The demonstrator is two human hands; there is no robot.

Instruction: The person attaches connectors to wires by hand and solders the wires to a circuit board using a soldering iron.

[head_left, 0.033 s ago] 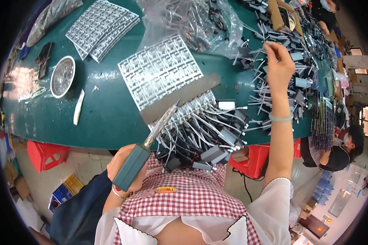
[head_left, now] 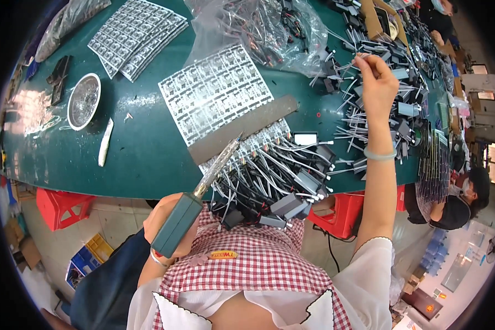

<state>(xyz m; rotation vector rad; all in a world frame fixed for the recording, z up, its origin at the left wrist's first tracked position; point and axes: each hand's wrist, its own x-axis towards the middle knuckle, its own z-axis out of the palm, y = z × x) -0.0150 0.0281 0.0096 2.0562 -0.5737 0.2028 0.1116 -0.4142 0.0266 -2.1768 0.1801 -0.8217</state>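
Note:
My left hand is closed round the green handle of a soldering iron. Its metal shaft points up and away, with the tip over a dark grey strip that lies across a white circuit board panel. Along the panel's near edge, black and white wires with small grey boxes hang toward my apron. At the right, my right hand reaches over a heap of grey boxes with leads. Its thumb and fingers are pinched together on a thin light wire at the heap's left side.
A stack of panels lies at the far left. Nearer are a metal bowl, a white stick-like piece and a dark clip-like object. A clear plastic bag holds wires. Red stools stand below the table; people sit at right.
My right hand has shifted very slightly, its fingertips still pinched at the heap. The left hand and soldering iron stay almost in place.

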